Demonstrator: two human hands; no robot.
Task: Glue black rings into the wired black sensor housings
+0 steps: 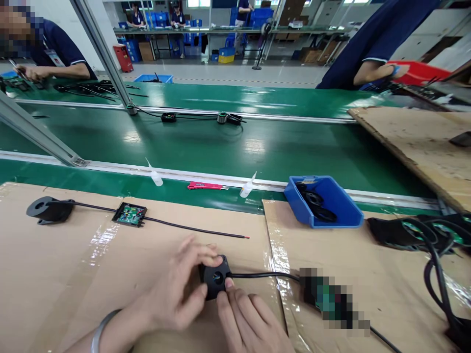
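Between my two hands, a black plastic housing (214,280) with a round hole rests on the cardboard. My left hand (180,284) grips its left side, fingers on the top edge and thumb low down. The fingertips of my right hand (246,314) press together against its lower right edge, near where a black cable (261,275) comes out. That cable runs right to a dark part with some green on it (327,299), which is pixelated. Up and left lie an open black box with a green circuit board (129,214) and a round black housing (49,210), joined by a cable.
A blue bin (326,203) holds black coiled parts. Two white dropper bottles (247,187) and a red utility knife (206,186) lie along the rail. Black cabled housings (408,233) are piled at right. Beyond the green conveyor (206,147), co-workers (62,49) sit and stand.
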